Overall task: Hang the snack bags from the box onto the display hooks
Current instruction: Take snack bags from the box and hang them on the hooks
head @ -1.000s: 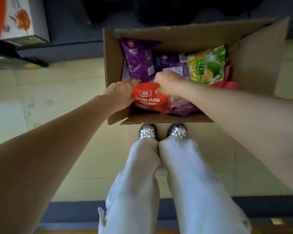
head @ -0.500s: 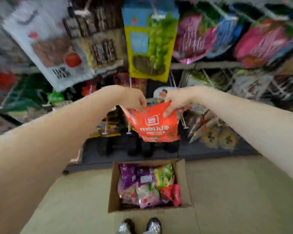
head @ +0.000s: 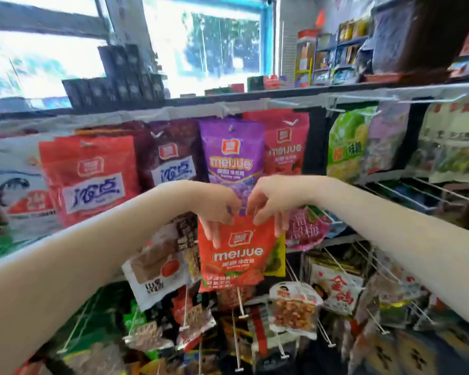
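At centre frame your left hand and right hand pinch the red snack bag by its top edge; hanging is under way, next find a free hook.

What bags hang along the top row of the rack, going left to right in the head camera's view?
Large red bag with white label → dark maroon bag → purple meijue bag → red meijue bag behind it → green lime-print bag. Below them, both hands hold up another red meijue bag.
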Available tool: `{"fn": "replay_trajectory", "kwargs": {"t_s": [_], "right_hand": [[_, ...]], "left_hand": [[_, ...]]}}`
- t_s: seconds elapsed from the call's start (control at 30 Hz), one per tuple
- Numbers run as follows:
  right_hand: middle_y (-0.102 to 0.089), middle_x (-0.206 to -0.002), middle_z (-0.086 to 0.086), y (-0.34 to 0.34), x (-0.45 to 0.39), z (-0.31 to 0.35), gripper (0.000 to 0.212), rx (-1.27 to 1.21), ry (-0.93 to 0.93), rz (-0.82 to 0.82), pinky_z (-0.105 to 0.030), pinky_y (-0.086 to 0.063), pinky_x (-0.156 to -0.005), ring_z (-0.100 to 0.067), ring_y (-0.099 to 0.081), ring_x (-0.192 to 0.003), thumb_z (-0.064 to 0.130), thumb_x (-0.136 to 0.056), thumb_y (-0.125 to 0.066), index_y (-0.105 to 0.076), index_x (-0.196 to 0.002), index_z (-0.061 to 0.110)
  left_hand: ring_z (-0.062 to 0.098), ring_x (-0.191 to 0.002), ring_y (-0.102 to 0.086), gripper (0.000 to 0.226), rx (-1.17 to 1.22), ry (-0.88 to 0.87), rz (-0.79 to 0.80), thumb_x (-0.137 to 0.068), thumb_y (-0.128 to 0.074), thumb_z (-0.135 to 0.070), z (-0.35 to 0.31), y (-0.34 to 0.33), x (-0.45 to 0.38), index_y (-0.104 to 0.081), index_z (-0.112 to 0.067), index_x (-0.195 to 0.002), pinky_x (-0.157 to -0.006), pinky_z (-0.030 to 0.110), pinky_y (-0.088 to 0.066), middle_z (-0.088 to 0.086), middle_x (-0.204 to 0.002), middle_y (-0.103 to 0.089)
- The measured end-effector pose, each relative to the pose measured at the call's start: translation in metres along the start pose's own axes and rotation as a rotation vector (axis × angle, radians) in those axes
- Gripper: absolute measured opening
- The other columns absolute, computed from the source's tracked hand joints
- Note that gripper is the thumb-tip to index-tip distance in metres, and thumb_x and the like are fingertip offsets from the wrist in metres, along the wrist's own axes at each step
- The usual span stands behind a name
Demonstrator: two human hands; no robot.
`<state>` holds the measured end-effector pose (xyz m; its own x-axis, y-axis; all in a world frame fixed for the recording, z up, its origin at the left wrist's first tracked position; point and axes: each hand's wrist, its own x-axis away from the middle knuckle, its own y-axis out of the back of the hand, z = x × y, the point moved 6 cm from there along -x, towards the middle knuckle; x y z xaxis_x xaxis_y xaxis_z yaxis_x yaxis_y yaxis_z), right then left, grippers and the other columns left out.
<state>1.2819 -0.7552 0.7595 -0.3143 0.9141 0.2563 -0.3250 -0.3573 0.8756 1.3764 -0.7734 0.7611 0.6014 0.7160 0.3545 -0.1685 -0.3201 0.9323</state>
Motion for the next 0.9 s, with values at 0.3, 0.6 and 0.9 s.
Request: {"fn": "replay_trajectory", "kwargs": {"t_s": [0.3,0.6,0.9], "right_hand": [[-0.071,-0.076,-0.007,0.038,-0.027,0.086,0.008,0.18,-0.025,-0.16,-0.021,-0.054,-0.067,-0.019,-0.072,-0.069,0.013,-0.087,-0.064,-0.064,-0.084,0.006],[-0.069,-0.085,-0.014,0.092,-0.05,0.119,0.007,-0.123,0.007,-0.445,-0.021,-0.058,-0.066,-0.014,-0.068,-0.064,0.008,-0.085,-0.066,-0.065,-0.088,0.002],[-0.07,-0.072,-0.002,0.1,-0.082,0.125,0.014,-0.013,-0.004,-0.582,-0.012,-0.049,-0.06,-0.003,-0.064,-0.055,0.023,-0.085,-0.068,-0.068,-0.081,0.011]], "left_hand": [[0.025,-0.076,-0.072,0.015,0.182,-0.085,-0.054,-0.097,-0.038,-0.008,0.066,0.048,0.044,-0.051,-0.003,-0.092,-0.055,0.018,-0.053,0.02,-0.09,-0.065],[0.011,-0.051,-0.068,0.031,0.176,-0.101,-0.444,-0.096,-0.045,-0.034,0.122,0.107,0.064,-0.054,-0.012,-0.076,-0.052,0.019,-0.053,0.011,-0.071,-0.072],[0.006,-0.053,-0.067,0.029,0.063,-0.155,-0.548,-0.095,-0.048,-0.028,0.142,0.106,0.061,-0.052,-0.022,-0.066,-0.059,0.019,-0.054,-0.002,-0.061,-0.068]]}}
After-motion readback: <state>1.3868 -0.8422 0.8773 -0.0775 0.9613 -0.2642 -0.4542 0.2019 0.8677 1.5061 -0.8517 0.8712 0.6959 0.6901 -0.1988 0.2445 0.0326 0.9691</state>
